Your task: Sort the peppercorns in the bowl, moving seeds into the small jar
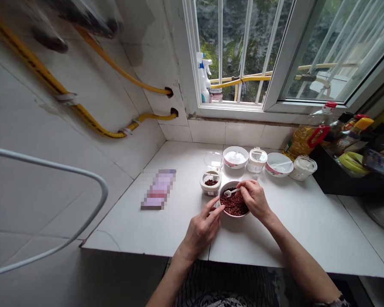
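While the left hand [203, 228] is steadying the light-looking bowl [234, 217] by its rim on the bench [307, 230], the right hand's fingers [247, 186] are pinching a spoon [232, 192] over loose, probably easily spilled dried spice [235, 205].

The white counter [307, 226] bears a bowl of reddish bits [235, 207] centrally, bowls [236, 162] and jars [256, 162] toward twelve o'clock, a purple thing [159, 189] (blurred) at ten.
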`<action>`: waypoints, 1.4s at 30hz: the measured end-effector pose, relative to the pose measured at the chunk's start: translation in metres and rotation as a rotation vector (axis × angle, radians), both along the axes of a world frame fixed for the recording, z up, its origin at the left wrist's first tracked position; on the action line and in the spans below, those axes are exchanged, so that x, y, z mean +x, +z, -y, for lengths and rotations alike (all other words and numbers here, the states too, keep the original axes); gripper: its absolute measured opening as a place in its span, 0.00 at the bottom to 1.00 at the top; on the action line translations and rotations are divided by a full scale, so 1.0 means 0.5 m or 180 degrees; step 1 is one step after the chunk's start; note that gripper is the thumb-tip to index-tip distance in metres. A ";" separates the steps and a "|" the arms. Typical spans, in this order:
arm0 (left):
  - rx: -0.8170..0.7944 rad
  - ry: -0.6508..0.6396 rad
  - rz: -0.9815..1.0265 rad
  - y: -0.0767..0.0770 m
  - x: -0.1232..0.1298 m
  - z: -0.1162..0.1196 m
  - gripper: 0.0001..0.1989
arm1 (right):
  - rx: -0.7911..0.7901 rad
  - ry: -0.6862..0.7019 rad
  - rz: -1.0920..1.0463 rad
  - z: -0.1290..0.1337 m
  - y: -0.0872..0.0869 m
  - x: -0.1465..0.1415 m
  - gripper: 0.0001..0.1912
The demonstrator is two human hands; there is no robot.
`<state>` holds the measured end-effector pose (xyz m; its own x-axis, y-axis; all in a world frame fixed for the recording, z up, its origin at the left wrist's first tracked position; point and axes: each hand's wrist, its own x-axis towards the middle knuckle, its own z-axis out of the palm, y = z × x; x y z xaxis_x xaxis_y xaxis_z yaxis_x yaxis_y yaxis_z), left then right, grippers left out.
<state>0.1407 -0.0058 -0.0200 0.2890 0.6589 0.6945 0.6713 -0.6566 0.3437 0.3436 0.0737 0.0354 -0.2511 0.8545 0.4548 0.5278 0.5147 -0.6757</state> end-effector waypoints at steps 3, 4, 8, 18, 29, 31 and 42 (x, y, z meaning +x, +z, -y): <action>-0.0005 -0.0004 0.0002 -0.001 0.000 0.000 0.22 | -0.0152 -0.0138 -0.0177 -0.004 0.001 0.008 0.10; -0.0006 0.0002 -0.0001 -0.002 0.000 -0.001 0.22 | -0.0175 -0.0152 -0.0191 -0.005 0.000 0.009 0.10; -0.0002 0.0021 -0.0012 -0.004 -0.001 -0.001 0.22 | -0.0103 -0.0146 -0.0086 -0.007 -0.003 0.007 0.11; -0.0031 -0.0011 0.0004 -0.002 -0.001 0.000 0.23 | -0.0083 -0.0151 -0.0042 -0.008 -0.004 0.008 0.11; -0.0097 0.0003 -0.0014 0.000 -0.002 0.002 0.23 | -0.0104 -0.0190 -0.0139 -0.008 -0.004 0.010 0.10; -0.0078 -0.0006 -0.0001 -0.001 -0.002 0.001 0.23 | -0.0145 -0.0192 -0.0199 -0.008 -0.003 0.009 0.10; -0.0099 0.0000 -0.0025 -0.005 -0.004 0.002 0.23 | -0.1323 -0.0056 -0.1193 -0.007 0.005 0.010 0.09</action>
<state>0.1385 -0.0070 -0.0224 0.2944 0.6803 0.6712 0.6742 -0.6456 0.3587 0.3484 0.0774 0.0377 -0.1212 0.9835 0.1343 0.2184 0.1584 -0.9629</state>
